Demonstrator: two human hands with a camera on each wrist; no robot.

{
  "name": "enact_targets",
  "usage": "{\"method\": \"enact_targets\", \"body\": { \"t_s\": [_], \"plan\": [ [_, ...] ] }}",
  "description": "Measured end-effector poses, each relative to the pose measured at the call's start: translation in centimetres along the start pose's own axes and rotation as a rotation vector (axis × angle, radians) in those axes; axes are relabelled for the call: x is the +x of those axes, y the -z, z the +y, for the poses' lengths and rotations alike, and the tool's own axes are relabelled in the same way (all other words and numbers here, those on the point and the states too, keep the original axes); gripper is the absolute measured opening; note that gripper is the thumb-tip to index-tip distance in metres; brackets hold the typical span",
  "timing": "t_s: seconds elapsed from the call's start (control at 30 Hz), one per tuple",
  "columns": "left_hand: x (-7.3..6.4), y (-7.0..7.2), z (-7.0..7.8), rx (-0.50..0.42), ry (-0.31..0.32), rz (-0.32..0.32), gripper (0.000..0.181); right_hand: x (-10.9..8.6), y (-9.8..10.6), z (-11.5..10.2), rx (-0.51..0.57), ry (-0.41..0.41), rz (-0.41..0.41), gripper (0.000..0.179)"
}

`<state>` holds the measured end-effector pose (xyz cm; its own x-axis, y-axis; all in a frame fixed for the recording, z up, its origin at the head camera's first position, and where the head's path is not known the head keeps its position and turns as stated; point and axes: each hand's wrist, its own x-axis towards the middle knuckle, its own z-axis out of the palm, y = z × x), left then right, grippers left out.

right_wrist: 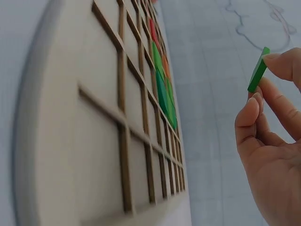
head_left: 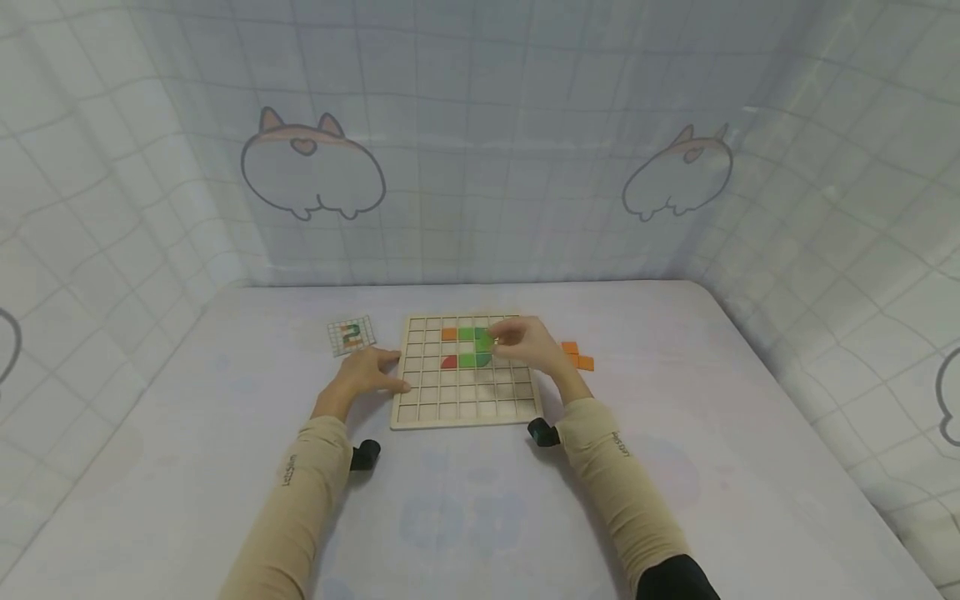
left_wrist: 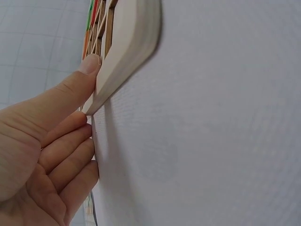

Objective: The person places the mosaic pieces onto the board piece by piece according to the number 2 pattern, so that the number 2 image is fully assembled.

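A wooden grid board (head_left: 427, 414) lies on the table. My left hand (head_left: 362, 373) is at its left edge; in the left wrist view the thumb (left_wrist: 70, 96) rests on the rim, with the other fingers beside the edge. Above the upper right part of the board, my right hand (head_left: 528, 343) pinches a thin green tile (right_wrist: 258, 70) between thumb and fingertips. In the grid sit an orange tile (head_left: 448, 334), light green tiles (head_left: 467, 360), a red round-edged tile (head_left: 449, 362) and dark green pieces (right_wrist: 162, 92). The held tile partly covers the board cells beneath it.
Several orange tiles (head_left: 585, 363) lie right of the board, partly behind the right hand. A small pattern card (head_left: 351, 336) with a coloured figure on a grid lies left of the board. Black wrist devices (head_left: 366, 455) sit under both sleeves. A hanging white checked cloth (head_left: 480, 167) encloses the table.
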<state>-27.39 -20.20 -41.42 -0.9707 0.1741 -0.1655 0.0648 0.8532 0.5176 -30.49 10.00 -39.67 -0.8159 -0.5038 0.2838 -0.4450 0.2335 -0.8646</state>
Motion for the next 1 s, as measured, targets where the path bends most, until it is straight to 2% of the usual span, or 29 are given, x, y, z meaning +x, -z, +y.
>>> {"method": "enact_targets", "body": {
  "t_s": [0.1,0.33,0.6,0.73,1.0],
  "plan": [
    [0.0,-0.1,0.0,0.001,-0.003,0.001,0.076,0.9,-1.1,1.1,-0.014,0.003,-0.030,0.028],
    [0.2,-0.2,-0.2,0.002,-0.009,0.002,0.077,2.0,-3.4,1.1,-0.021,-0.041,-0.108,0.026],
    [0.4,-0.3,-0.3,-0.005,-0.008,0.004,0.077,2.2,-5.4,0.8,-0.234,-0.118,-0.251,0.027],
    [0.3,-0.3,-0.2,0.000,-0.007,0.002,0.077,2.3,-5.9,0.5,-0.273,-0.162,-0.321,0.028],
    [0.0,-0.1,-0.1,0.002,-0.001,0.004,0.076,2.5,-6.6,0.2,-0.374,-0.149,-0.347,0.022]
  ]
}}
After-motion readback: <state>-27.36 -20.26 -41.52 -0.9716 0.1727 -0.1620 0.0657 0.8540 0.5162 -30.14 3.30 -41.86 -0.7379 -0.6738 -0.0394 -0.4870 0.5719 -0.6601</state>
